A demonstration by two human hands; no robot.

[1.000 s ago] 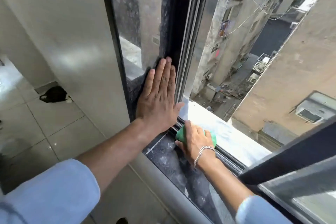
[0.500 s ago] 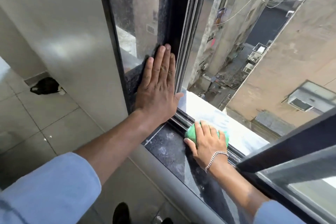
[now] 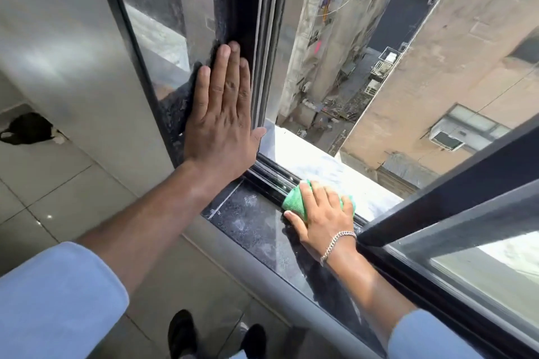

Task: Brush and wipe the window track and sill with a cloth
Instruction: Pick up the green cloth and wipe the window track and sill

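My right hand point(image 3: 322, 214) presses a bunched green cloth point(image 3: 294, 201) onto the dark window track point(image 3: 269, 176), with its palm partly over the dusty black stone sill point(image 3: 250, 221). A silver chain bracelet circles that wrist. My left hand point(image 3: 223, 114) lies flat, fingers together and pointing up, against the black side jamb point(image 3: 230, 3) at the track's left end. It holds nothing. Much of the cloth is hidden under my right fingers.
A sliding window sash with a dark frame point(image 3: 455, 198) stands just right of my right hand. Beyond the track a pale outer ledge point(image 3: 315, 163) drops to a deep alley. Indoors lie grey floor tiles point(image 3: 58, 183), a black object point(image 3: 27, 128) and my shoes point(image 3: 180, 332).
My right hand has slid the green cloth rightward along the track, away from my left hand and toward the sash. My left hand stays flat on the jamb.
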